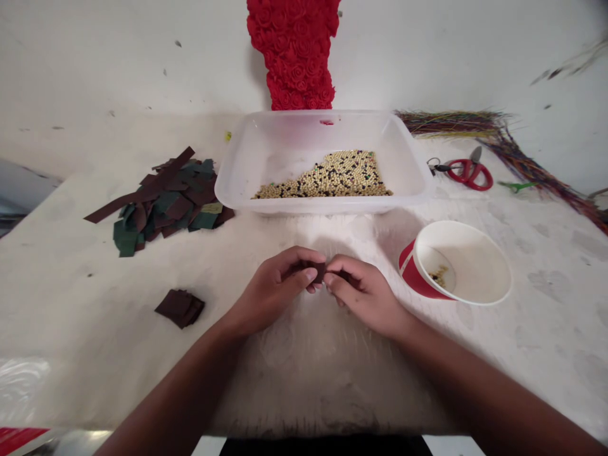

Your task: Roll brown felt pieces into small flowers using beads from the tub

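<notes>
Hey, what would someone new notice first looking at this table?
The eye goes first to the bright red rose-textured column at top centre, rising behind a clear plastic tub of cream and dark beads. Below that, at centre, the left hand and right hand pinch a small dark piece between them. To the right, a red-and-white paper cup lies tipped on its side.

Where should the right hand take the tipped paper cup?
Grip the paper cup around its red outer wall, coming from the left, the side where the right hand is. It lies tipped with its wide mouth turned right, so this narrower end keeps fingers off the rim and away from the beads inside.
</notes>
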`<state>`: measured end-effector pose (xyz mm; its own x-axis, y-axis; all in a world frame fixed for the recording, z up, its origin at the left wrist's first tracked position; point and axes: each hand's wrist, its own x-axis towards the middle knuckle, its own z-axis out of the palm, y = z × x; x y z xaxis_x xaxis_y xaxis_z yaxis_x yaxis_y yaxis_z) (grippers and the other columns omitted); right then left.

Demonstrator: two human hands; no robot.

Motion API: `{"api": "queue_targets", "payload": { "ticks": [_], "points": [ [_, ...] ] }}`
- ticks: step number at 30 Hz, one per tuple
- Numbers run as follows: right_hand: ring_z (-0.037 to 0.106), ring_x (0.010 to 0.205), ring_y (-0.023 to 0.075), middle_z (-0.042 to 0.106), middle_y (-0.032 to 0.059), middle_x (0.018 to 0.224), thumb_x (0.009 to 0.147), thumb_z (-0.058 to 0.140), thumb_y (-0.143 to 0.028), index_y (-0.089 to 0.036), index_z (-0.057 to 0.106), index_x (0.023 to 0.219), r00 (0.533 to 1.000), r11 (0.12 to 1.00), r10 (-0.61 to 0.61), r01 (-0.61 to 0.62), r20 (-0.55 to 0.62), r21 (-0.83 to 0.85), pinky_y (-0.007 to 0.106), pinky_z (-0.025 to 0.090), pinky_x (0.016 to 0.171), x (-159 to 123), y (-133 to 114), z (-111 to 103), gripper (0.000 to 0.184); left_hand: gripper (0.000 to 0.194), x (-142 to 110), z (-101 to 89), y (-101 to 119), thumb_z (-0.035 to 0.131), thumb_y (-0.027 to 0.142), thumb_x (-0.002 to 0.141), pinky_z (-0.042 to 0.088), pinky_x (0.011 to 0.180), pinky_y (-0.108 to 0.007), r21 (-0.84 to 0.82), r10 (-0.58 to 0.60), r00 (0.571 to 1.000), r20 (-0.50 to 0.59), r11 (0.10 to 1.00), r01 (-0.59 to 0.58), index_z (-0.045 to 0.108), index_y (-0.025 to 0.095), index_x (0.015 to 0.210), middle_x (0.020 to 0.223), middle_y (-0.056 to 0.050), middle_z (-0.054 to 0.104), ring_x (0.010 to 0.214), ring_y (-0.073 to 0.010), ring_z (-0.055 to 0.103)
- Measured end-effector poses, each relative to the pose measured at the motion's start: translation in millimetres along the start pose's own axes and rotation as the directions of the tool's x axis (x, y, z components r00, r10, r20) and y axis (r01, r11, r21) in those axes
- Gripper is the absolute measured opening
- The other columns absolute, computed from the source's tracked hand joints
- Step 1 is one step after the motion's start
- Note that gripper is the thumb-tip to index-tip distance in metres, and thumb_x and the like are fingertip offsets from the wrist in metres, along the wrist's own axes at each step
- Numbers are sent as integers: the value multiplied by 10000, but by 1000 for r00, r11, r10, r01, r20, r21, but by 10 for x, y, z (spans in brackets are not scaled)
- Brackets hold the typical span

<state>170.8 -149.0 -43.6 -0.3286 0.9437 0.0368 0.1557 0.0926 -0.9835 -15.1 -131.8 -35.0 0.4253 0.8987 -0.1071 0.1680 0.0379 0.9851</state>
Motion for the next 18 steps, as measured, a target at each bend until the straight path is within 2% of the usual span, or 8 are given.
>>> {"api": "queue_targets", "payload": {
  "ticks": [3, 8, 12, 15, 18],
  "points": [
    [486, 542, 98, 498, -52, 572, 909, 513, -215, -192, 585, 779, 1000, 1000, 8, -8, -15, 5, 232, 391, 549, 1, 13, 0, 151, 251, -5, -11, 0, 595, 249, 882, 517, 783, -262, -5, -5, 1000, 20, 1000, 6, 612, 225, 1131, 919, -12, 676, 808, -124, 636],
    [464, 524, 99, 481, -55, 565, 890, 517, -226, -198, 545, 745, 1000, 1000, 19, -19, -21, -9, 234, 373, 531, -8, 20, -8, 151, 298, -2, -6, 3, 656, 257, 830, 526, 841, -299, 20, -22, 999, 27, 1000, 22, 621, 221, 1124, 1003, -40, 702, 932, -177, 668],
    [469, 525, 100, 476, -48, 564, 898, 458, -210, -194, 532, 705, 999, 998, 42, -42, 2, 42, 235, 379, 532, -9, 9, -14, 207, 312, -4, 18, 10, 668, 254, 822, 527, 815, -276, 3, -26, 998, 57, 1000, 26, 609, 225, 1127, 971, -30, 704, 908, -165, 672],
    [452, 521, 95, 481, -50, 564, 896, 503, -246, -189, 540, 720, 999, 999, 35, -35, -31, -2, 235, 367, 534, -3, 11, -2, 189, 388, -1, 41, 16, 683, 223, 802, 520, 758, -251, 26, -34, 996, 79, 999, 32, 582, 236, 1177, 910, -7, 684, 856, -146, 656],
    [444, 530, 97, 480, -48, 569, 900, 523, -274, -187, 550, 735, 997, 999, 40, -42, -67, -32, 238, 357, 538, 5, 20, 9, 188, 383, 11, 47, 10, 696, 209, 785, 509, 746, -244, 12, -23, 999, 41, 1000, 23, 583, 226, 1151, 859, 8, 659, 825, -133, 639]
  ]
}}
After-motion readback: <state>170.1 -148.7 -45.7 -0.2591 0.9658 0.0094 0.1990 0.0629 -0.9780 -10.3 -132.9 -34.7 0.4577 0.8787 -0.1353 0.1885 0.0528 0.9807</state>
